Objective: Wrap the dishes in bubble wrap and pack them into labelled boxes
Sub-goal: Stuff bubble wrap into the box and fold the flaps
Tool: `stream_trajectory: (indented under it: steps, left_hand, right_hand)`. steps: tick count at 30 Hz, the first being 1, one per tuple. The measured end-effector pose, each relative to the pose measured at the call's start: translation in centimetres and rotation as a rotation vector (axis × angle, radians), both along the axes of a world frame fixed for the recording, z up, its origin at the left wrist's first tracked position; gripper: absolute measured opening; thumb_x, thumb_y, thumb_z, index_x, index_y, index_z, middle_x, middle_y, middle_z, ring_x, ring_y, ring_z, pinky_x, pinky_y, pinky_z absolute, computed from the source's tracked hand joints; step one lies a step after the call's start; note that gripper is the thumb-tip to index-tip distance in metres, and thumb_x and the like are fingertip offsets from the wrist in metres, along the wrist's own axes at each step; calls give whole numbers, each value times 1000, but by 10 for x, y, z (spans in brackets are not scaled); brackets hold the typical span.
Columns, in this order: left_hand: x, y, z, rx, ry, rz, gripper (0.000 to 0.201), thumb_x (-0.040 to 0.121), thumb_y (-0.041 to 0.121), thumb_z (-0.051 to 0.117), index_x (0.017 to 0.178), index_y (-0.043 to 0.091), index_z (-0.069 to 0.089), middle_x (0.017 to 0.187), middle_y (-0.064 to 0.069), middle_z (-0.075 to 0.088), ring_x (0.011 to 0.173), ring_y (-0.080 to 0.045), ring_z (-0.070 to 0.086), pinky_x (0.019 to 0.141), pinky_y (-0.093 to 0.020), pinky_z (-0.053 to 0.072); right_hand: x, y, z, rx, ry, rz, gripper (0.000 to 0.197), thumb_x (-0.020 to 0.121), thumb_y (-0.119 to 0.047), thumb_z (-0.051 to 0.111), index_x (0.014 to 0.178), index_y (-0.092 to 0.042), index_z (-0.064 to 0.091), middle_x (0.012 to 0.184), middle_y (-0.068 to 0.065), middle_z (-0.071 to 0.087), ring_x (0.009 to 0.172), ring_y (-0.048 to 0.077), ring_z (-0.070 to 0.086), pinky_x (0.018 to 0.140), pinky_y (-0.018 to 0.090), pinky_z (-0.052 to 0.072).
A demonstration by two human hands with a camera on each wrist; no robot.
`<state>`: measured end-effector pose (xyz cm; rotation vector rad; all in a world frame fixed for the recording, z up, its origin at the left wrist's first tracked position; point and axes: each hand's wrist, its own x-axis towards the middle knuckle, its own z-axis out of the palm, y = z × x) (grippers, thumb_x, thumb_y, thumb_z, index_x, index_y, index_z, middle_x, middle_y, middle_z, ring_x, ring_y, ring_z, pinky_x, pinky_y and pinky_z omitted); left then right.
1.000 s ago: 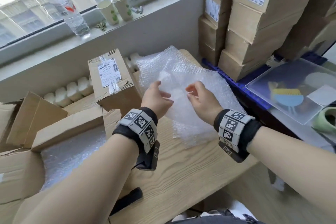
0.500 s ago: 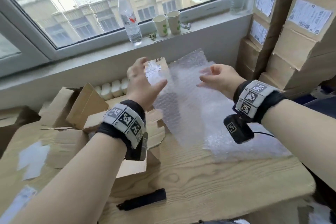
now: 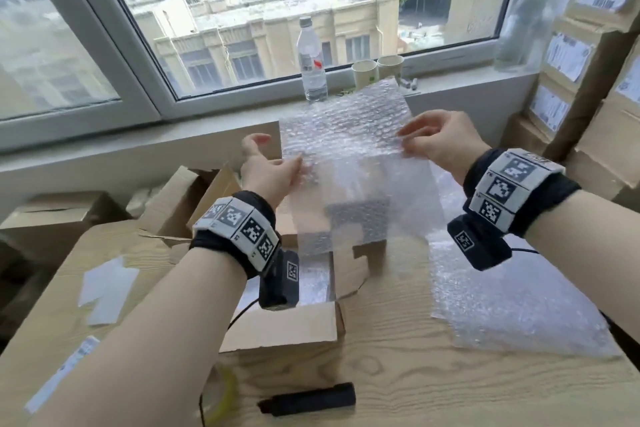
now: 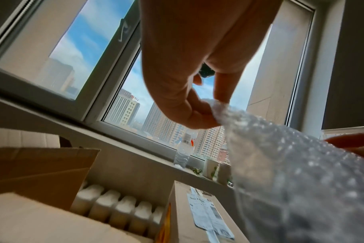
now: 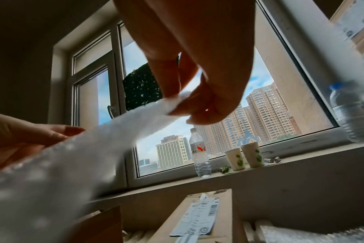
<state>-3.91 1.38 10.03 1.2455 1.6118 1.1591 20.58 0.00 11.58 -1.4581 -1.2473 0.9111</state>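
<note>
Left hand: I pinch the clear bubble-wrap sheet at its 9 o'clock edge.
Right hand: I pinch its 3 o'clock edge.
Sheet: stretched in the air between both pinches, above the open brown cardboard box.

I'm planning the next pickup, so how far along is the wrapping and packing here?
Done: labelled boxes stand stacked at the right. In hand: left hand and right hand pinch a bubble wrap sheet spread above the open box. Left: no dish is in view, so wrapping and packing remain.
</note>
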Motion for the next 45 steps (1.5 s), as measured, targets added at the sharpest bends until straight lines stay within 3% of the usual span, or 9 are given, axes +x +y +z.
stream_trajectory:
  steps: [6, 10, 15, 18, 22, 25, 28, 36, 45]
  left_hand:
    - [-30, 0, 13, -4, 164, -252, 56, 73, 11, 79, 125, 16, 58, 109, -11, 63, 85, -17, 62, 59, -14, 50]
    - [-56, -3, 12, 79, 211, -116, 36, 78, 21, 77, 110, 9, 66, 97, -2, 61, 72, -6, 55, 47, -6, 42]
    - [-93, -7, 14, 4, 189, -126, 20, 86, 28, 68, 95, 10, 63, 86, 0, 60, 76, -11, 54, 71, -21, 45]
    - [-113, -6, 3, -24, 286, -60, 14, 91, 22, 61, 81, 13, 57, 74, 1, 55, 66, -12, 51, 58, -19, 45]
    - [-136, -9, -19, -165, 582, -31, 45, 85, 27, 67, 123, 8, 52, 110, -8, 60, 99, -22, 60, 86, -27, 51]
    - [-142, -19, -33, -336, 859, -139, 63, 84, 31, 68, 135, 12, 37, 128, -14, 44, 113, -30, 52, 97, -42, 46]
    - [-136, -30, -43, -334, 1064, -350, 35, 87, 27, 60, 121, 21, 54, 124, -9, 49, 109, -29, 53, 95, -39, 46]
    - [-103, -41, -64, -494, 1129, -824, 34, 98, 17, 47, 131, 12, 56, 138, -6, 51, 124, -24, 50, 95, -28, 42]
    - [-99, -44, -64, -476, 1147, -826, 38, 99, 19, 47, 137, 16, 50, 143, -3, 47, 125, -21, 49, 91, -24, 42]
  right_hand:
    - [-28, 4, 6, -8, -226, 64, 55, 72, -5, 79, 123, -6, 58, 86, -7, 57, 75, 0, 52, 78, 16, 46]
    - [-50, 3, 7, 52, -377, 22, 21, 77, -19, 77, 92, -10, 66, 76, -7, 56, 69, 4, 52, 73, 23, 49]
    - [-86, 7, 3, -23, -197, 95, 18, 90, -20, 63, 93, -4, 55, 87, 11, 57, 78, 21, 59, 72, 32, 50]
    - [-110, 6, -10, -196, -150, 195, 19, 90, -9, 61, 104, -8, 49, 98, 17, 60, 78, 24, 65, 67, 35, 57]
    - [-142, -3, -36, -275, -429, 234, 40, 80, -6, 71, 108, -15, 44, 91, 8, 57, 70, 17, 59, 49, 21, 48]
    - [-163, -7, -58, -299, -686, 295, 34, 80, -7, 69, 103, -15, 45, 98, 7, 54, 84, 22, 56, 64, 28, 50]
    - [-181, -8, -79, -391, -903, 397, 27, 83, -2, 62, 108, -7, 52, 110, 11, 58, 95, 25, 57, 73, 30, 50]
    - [-197, -26, -92, -305, -1358, 426, 37, 87, -16, 60, 122, -9, 49, 118, 12, 38, 109, 30, 41, 88, 38, 44]
    - [-201, -42, -102, -531, -1083, 644, 67, 84, -26, 67, 142, -29, 35, 136, 12, 31, 118, 33, 48, 101, 41, 43]
